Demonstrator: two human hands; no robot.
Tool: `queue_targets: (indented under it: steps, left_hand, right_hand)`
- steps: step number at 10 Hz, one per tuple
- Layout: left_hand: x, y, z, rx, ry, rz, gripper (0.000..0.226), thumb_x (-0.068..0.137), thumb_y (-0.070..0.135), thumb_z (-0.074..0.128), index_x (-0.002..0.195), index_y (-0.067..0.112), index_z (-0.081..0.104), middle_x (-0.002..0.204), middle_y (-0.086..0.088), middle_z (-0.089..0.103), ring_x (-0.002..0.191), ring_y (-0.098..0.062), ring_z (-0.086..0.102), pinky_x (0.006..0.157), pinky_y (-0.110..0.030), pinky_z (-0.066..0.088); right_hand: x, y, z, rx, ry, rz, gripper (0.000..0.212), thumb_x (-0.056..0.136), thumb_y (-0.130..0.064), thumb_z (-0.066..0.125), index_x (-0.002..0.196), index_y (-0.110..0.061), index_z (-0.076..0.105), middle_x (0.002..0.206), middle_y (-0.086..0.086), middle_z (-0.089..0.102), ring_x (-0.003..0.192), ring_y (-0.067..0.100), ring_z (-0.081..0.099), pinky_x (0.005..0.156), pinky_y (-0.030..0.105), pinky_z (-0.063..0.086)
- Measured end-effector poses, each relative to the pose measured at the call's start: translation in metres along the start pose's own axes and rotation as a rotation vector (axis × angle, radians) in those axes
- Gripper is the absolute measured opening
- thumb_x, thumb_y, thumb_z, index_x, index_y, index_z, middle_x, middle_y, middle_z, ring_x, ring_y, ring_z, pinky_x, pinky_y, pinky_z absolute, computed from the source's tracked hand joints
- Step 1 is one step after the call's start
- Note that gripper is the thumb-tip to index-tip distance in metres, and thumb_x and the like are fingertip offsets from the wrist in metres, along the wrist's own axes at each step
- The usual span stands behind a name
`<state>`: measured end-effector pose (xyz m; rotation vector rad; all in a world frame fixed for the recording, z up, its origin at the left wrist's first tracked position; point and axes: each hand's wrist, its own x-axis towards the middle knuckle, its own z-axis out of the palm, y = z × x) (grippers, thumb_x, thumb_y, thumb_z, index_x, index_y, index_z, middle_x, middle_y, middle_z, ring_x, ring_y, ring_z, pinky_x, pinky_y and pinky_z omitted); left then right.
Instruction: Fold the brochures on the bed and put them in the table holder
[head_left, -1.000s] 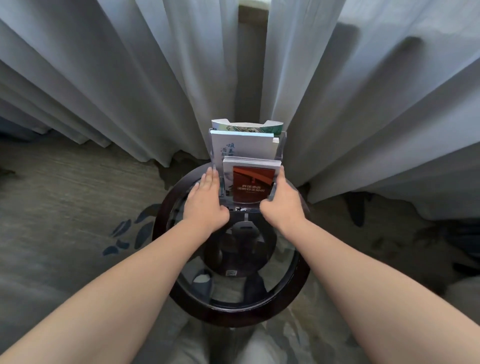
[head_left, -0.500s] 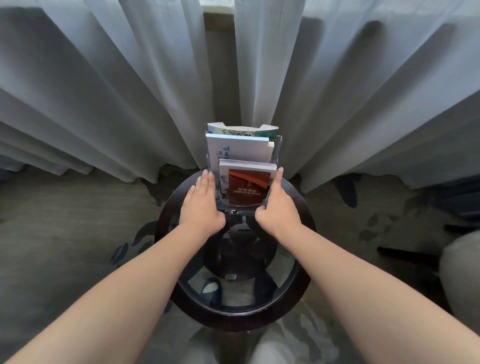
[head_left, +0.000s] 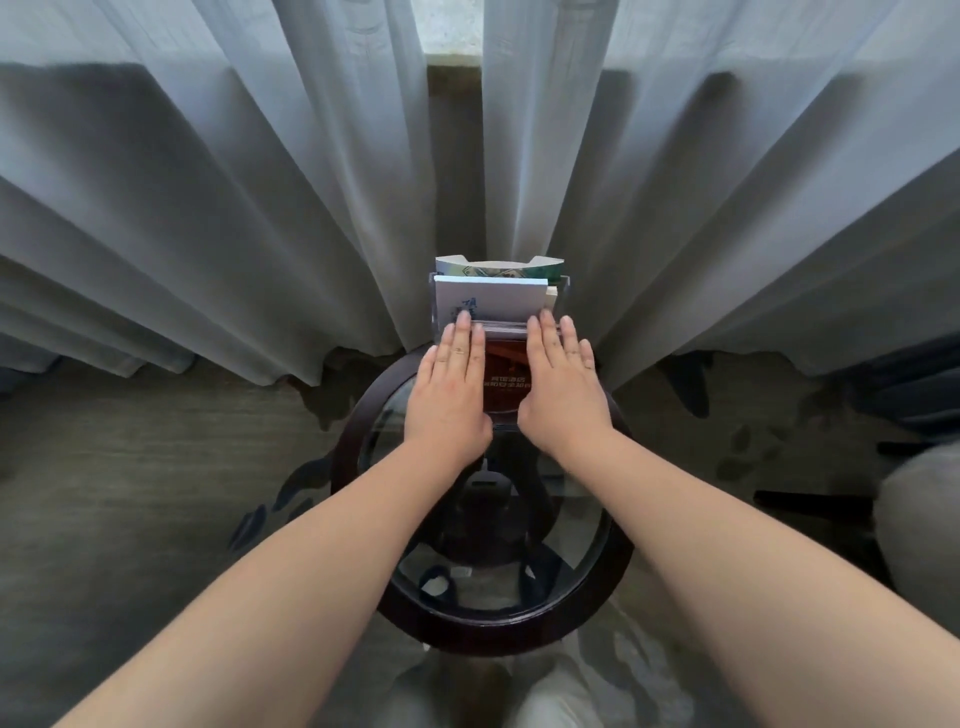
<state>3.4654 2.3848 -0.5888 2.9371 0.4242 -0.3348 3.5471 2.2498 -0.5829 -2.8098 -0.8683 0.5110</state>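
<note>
the fingers (head_left: 460, 345) of the left hand (head_left: 451, 387) and those of the right hand (head_left: 562, 387) are held straight and close together, and nothing is gripped; the palms are laid flat against the front of the red brochure (head_left: 506, 371), one at each side, with a strip of its cover left showing between them. the fingertips are brought up to its upper edge, seemingly so that it is pressed back and squared in its slot. the red brochure is stood in the front tier of the clear holder (head_left: 564, 289), which is placed at the far edge of the round glass-topped table (head_left: 467, 631), just in front of the curtain (head_left: 260, 208). behind it a white brochure (head_left: 491, 304) is stood in the middle tier and a green-printed brochure (head_left: 498, 268) in the rear tier, each raised above the one before so that its top is shown. the filing is judged nearly done; whether more brochures are left on the bed cannot be told.
</note>
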Motion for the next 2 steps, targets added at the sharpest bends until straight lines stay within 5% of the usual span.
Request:
queue_targets:
  steps: [2]
  left_hand:
    - [0.002,0.004,-0.06,0.107,-0.085,-0.001,0.095,0.096,0.038,0.058,0.162,0.011,-0.004,0.171,-0.01,-0.004,0.158,-0.026,-0.002,0.129,-0.044,0.005]
  right_hand:
    - [-0.008,-0.019,-0.058,-0.104,-0.141,-0.095,0.089,0.096,-0.016,0.05,0.163,-0.01,-0.008,0.171,0.008,-0.013,0.157,0.022,-0.012,0.127,0.041,-0.005]
